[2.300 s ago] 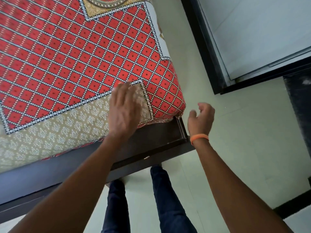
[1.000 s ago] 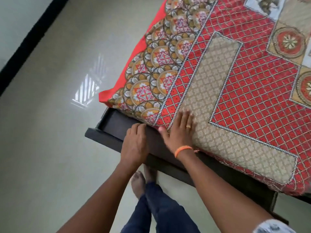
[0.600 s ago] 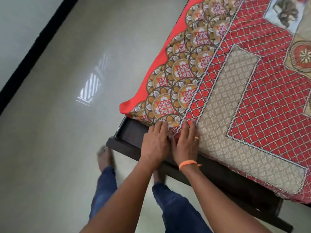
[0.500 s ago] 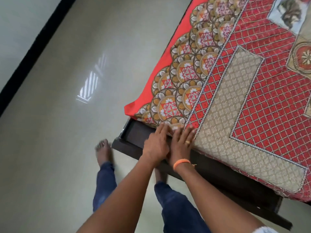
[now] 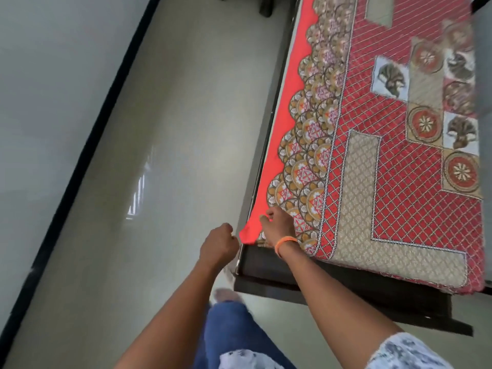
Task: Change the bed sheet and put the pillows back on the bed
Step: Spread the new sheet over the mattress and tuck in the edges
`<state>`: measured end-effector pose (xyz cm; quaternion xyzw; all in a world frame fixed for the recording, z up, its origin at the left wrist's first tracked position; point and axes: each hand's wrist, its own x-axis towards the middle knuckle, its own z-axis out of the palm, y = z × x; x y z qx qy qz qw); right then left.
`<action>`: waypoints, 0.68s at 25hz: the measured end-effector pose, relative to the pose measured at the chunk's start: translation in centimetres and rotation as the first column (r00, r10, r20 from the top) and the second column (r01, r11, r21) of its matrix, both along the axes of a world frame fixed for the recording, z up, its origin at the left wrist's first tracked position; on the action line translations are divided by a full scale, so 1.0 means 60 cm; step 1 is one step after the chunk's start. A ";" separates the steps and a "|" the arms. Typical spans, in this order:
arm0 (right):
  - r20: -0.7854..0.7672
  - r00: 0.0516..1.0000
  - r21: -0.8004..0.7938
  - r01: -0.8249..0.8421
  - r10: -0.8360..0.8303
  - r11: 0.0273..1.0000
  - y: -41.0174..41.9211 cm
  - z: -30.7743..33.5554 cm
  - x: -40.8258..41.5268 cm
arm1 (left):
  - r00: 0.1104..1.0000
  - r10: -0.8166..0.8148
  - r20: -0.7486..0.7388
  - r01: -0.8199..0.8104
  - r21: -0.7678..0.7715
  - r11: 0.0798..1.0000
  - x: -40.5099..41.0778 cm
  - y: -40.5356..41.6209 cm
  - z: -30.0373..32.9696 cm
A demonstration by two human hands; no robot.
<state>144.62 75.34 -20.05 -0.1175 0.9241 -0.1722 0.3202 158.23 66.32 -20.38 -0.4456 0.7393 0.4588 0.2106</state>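
Observation:
The red patterned bed sheet (image 5: 386,182) covers the mattress on the dark wooden bed frame (image 5: 346,286). Its plain red edge runs down the bed's left side to the near corner. My right hand (image 5: 277,225), with an orange wristband, lies on that corner with fingers curled, pinching the red edge. My left hand (image 5: 219,242) is curled into a fist just off the bed, right against the tip of the sheet's red corner, which it seems to pinch. No pillow is in view.
Glossy pale floor (image 5: 159,155) stretches left of the bed to a wall with a black skirting strip (image 5: 87,145). Dark furniture legs (image 5: 266,6) stand at the top. My legs in blue jeans (image 5: 231,334) are at the bed's near corner.
I have stepped left round the corner of the bed. Both hands have left the flat top of the sheet and now curl at its red corner edge.

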 end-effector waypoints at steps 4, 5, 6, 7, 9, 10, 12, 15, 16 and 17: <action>-0.058 0.995 -0.023 0.085 -0.086 0.996 -0.052 0.011 -0.067 | 0.987 -0.120 -0.112 0.119 -0.008 0.993 -0.093 -0.063 0.030; -0.078 0.990 -0.024 0.118 -0.120 0.993 -0.056 0.006 -0.085 | 0.985 -0.127 -0.120 0.128 0.002 0.992 -0.113 -0.077 0.035; -0.101 0.982 -0.021 0.160 -0.161 0.987 -0.059 -0.003 -0.106 | 0.985 -0.122 -0.119 0.124 0.015 0.992 -0.135 -0.096 0.036; -0.120 0.973 -0.007 0.200 -0.199 0.980 -0.062 -0.014 -0.132 | 0.987 -0.114 -0.114 0.118 0.025 0.993 -0.158 -0.118 0.034; -0.200 0.953 0.029 0.240 -0.230 0.970 -0.072 -0.045 -0.199 | 0.986 -0.141 -0.089 0.144 0.026 0.989 -0.211 -0.167 0.012; -0.247 0.938 0.062 0.267 -0.244 0.962 -0.080 -0.068 -0.243 | 0.984 -0.157 -0.080 0.160 0.030 0.987 -0.248 -0.193 -0.010; -0.325 0.889 0.135 0.381 -0.322 0.915 -0.100 -0.120 -0.321 | 0.990 -0.128 -0.057 0.130 0.038 0.991 -0.321 -0.237 -0.068; -0.313 0.816 0.231 0.563 -0.487 0.794 -0.181 -0.191 -0.374 | 0.999 0.019 0.030 -0.024 0.208 0.978 -0.431 -0.271 -0.151; -0.343 0.848 0.280 0.502 -0.403 0.819 -0.212 -0.212 -0.368 | 0.997 0.057 0.052 -0.069 0.257 0.964 -0.468 -0.277 -0.174; -0.385 0.895 0.327 0.361 -0.226 0.873 -0.243 -0.226 -0.358 | 0.995 0.079 0.063 -0.094 0.280 0.955 -0.504 -0.284 -0.192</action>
